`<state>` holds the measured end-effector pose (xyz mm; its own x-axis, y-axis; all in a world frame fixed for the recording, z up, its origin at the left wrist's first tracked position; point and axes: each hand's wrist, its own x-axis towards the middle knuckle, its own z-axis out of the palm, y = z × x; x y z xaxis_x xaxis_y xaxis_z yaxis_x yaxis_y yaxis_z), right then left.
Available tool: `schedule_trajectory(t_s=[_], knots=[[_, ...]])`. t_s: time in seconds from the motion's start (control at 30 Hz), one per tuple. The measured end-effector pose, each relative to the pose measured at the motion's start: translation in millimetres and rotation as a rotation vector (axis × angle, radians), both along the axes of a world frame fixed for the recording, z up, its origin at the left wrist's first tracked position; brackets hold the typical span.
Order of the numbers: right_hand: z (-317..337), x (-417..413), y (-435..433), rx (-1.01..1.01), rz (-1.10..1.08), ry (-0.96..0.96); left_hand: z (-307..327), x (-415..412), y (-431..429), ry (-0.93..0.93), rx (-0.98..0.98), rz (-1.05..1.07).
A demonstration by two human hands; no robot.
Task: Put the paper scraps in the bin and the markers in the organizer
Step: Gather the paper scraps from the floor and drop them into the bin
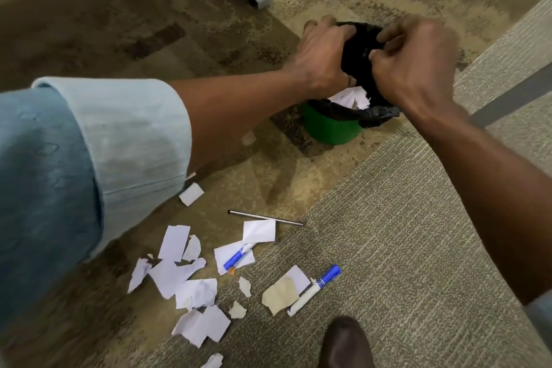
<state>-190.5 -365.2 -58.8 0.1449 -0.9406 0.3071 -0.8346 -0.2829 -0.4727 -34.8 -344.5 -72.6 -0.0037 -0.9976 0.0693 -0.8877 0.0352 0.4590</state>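
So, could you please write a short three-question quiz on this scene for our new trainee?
1. True or false: every paper scrap is already inside the green bin.
2. How many blue-capped markers lie on the carpet? A) one B) two C) four
3. Fill in: the left hand and right hand hold the bin's ____ liner.
Key: 1 false, many scraps lie on the carpet; 2 B; 3 black.
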Motion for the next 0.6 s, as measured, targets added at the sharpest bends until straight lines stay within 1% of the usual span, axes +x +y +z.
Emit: schedule_trajectory(t_s=[0.07, 0.13, 0.23, 0.33, 0.43, 0.53, 0.6], knots=[[-4, 3, 23, -0.074, 0.110, -0.075, 1, 13, 12, -0.036, -0.043, -0.016], [-16, 9, 52, -0.095, 0.248, -0.105, 0, 31, 31, -0.070, -0.084, -0.039], [-51, 23, 103, -0.003, 0.478, -0.082, -8, 68, 77, -0.138, -0.036, -0.105], [-95, 36, 147, 0.219, 0.709, 0.058, -22, 116, 126, -0.144, 0.140, -0.162], [-136, 47, 175, 0.403, 0.861, 0.263, -47, 157, 178, -0.043, 0.329, -0.140], [-166, 58, 197, 0.394, 0.935, 0.446, -80, 182, 242, 0.052, 0.428, 0.007], [-178, 64, 205, 0.374, 0.962, 0.500, -106, 186, 284, -0.018, 0.433, 0.037]])
